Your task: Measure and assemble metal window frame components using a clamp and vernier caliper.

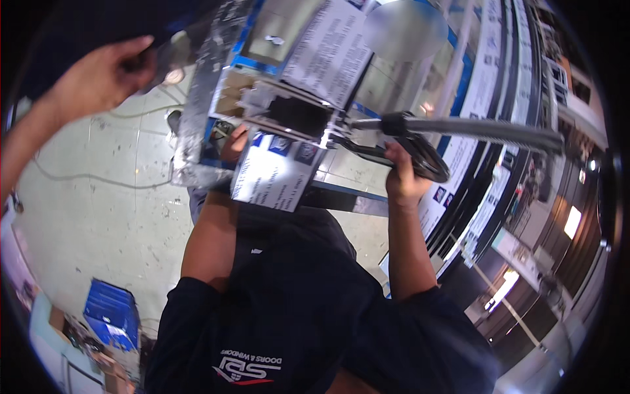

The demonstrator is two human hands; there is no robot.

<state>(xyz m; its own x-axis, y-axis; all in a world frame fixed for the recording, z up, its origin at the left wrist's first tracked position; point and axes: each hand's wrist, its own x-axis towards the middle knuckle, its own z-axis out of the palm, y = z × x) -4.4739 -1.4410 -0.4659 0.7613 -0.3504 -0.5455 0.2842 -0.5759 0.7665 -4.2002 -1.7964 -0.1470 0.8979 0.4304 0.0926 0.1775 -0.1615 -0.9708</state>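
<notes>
gripping the black handle at half past two, my right hand has its fingers wrapped around it. the metal bar meets the handle and runs out toward three o'clock. my left hand is at ten o'clock, just beside a white printed sheet that hides my wrist; how wide that grip is, or what it holds, i cannot tell. at twelve o'clock another printed sheet sits past a dark piece. farther out at ten o'clock a co-worker's hand hangs with bent fingers, well apart from mine. a blue bin stands on the floor at eight o'clock.
</notes>
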